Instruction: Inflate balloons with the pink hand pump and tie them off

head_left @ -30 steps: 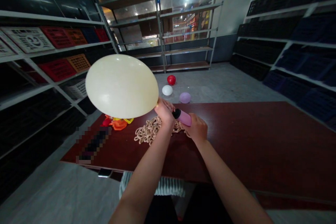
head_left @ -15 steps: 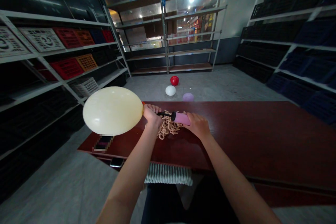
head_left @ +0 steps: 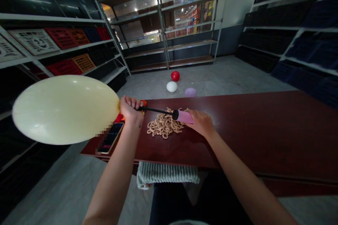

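My left hand (head_left: 131, 109) is closed around the neck of a large pale yellow balloon (head_left: 66, 109) and the black end of a hand pump. The pump's black rod (head_left: 158, 110) stretches out between my hands. My right hand (head_left: 201, 123) grips the pink pump barrel (head_left: 185, 116). Below the rod, a pile of tan, curly pieces (head_left: 165, 125) lies on the dark red table (head_left: 250, 130). Small red and orange items (head_left: 144, 103) show behind my left hand, partly hidden.
A phone (head_left: 112, 137) lies at the table's left end. A ribbed grey-green cloth (head_left: 167, 173) hangs at the front edge. Red (head_left: 175, 76), white (head_left: 171, 86) and purple (head_left: 190, 92) balloons are beyond the table. Shelves with crates (head_left: 66, 38) stand at the sides.
My left hand has moved left, away from my right, and more of the rod shows. The yellow balloon has moved left and looks larger. The view has shifted slightly.
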`<state>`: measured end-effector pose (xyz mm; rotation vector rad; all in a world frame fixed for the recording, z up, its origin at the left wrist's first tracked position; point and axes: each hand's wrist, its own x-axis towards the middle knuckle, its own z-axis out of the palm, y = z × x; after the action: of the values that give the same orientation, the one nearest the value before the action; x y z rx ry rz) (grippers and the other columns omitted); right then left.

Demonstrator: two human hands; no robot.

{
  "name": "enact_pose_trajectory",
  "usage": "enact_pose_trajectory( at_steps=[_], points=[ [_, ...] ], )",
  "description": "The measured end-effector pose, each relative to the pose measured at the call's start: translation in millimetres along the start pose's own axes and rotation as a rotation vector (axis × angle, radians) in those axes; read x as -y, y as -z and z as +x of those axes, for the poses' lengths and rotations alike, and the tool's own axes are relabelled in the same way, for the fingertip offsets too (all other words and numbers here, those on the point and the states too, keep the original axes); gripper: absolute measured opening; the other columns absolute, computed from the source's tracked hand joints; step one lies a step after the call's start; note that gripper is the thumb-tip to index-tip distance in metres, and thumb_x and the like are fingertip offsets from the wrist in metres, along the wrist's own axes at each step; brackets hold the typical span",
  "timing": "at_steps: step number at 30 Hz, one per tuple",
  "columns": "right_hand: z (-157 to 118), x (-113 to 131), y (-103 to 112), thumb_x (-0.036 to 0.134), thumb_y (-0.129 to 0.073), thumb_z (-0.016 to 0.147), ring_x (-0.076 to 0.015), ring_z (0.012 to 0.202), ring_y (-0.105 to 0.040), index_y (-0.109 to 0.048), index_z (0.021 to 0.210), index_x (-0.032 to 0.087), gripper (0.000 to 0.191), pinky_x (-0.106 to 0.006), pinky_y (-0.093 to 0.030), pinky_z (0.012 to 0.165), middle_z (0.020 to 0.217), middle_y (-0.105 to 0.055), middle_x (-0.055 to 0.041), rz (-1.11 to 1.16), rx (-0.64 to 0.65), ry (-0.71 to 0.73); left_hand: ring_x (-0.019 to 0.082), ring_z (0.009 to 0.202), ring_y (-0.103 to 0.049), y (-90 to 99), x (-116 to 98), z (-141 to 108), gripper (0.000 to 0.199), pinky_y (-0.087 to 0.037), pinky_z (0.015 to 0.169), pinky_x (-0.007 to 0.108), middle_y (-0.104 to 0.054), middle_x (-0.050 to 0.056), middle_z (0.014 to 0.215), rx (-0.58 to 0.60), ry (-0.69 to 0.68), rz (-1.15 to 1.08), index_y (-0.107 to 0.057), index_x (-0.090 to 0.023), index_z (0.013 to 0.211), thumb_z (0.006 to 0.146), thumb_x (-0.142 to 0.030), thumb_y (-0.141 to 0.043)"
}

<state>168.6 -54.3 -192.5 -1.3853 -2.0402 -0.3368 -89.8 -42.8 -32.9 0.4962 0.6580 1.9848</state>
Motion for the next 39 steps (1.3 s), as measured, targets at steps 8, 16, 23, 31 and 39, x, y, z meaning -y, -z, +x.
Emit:
enact_pose_trajectory(
  at_steps=[8, 16, 23, 31, 39],
  points=[
    [-4, -11, -5, 0.046, -0.064, 0.083, -0.0203, 0.071, -0.063, -0.061, 0.096, 0.019, 0.030, -0.030, -0.036, 0.063, 0.082, -0.070, -0.0058, -0.029, -0.120, -0.169, 0.008, 0.034, -0.017, -53.1, 32, -16, 0.052, -0.022, 0.038, 0.025, -0.017, -0.006, 0.042, 0.123, -0.120, 0.047, -0.024, -0.021, 0.050, 0.100, -0.027, -0.037],
    [-1, -13, -7, 0.046, -0.066, 0.080, -0.0203, 0.070, -0.064, -0.060, 0.097, 0.019, 0.032, -0.028, -0.035, 0.061, 0.079, -0.070, -0.0050, -0.016, -0.158, -0.258, 0.007, 0.029, -0.022, -74.0, 102, -24, 0.051, -0.022, 0.036, 0.024, -0.023, -0.007, 0.039, 0.230, -0.034, 0.070, -0.028, -0.021, 0.048, 0.096, -0.028, -0.045],
    [-1, -15, -5, 0.044, -0.070, 0.078, -0.0203, 0.072, -0.063, -0.060, 0.095, 0.019, 0.032, -0.029, -0.032, 0.062, 0.082, -0.070, -0.0045, -0.069, -0.147, -0.299, 0.008, 0.027, -0.025, -64.0, 158, -33, 0.043, -0.019, 0.032, 0.023, -0.026, -0.007, 0.037, 0.202, 0.060, 0.029, -0.029, -0.021, 0.048, 0.085, -0.021, -0.052],
    [1, -11, -2, 0.049, -0.067, 0.082, -0.0188, 0.070, -0.060, -0.060, 0.096, 0.020, 0.032, -0.030, -0.028, 0.062, 0.081, -0.069, -0.0038, -0.143, -0.047, -0.189, 0.007, 0.029, -0.023, -39.9, 148, -19, 0.037, -0.018, 0.037, 0.023, -0.023, -0.007, 0.038, -0.096, 0.161, -0.019, -0.023, -0.020, 0.052, 0.082, -0.010, -0.042],
    [0, -3, 4, 0.044, -0.066, 0.083, -0.0198, 0.074, -0.061, -0.062, 0.105, 0.021, 0.032, -0.031, -0.030, 0.065, 0.087, -0.070, -0.0053, -0.205, 0.040, -0.081, 0.007, 0.031, -0.019, -6.0, 119, -9, 0.034, -0.017, 0.040, 0.024, -0.020, -0.008, 0.040, -0.212, 0.150, -0.087, -0.021, -0.020, 0.055, 0.082, -0.011, -0.041]
  ],
)
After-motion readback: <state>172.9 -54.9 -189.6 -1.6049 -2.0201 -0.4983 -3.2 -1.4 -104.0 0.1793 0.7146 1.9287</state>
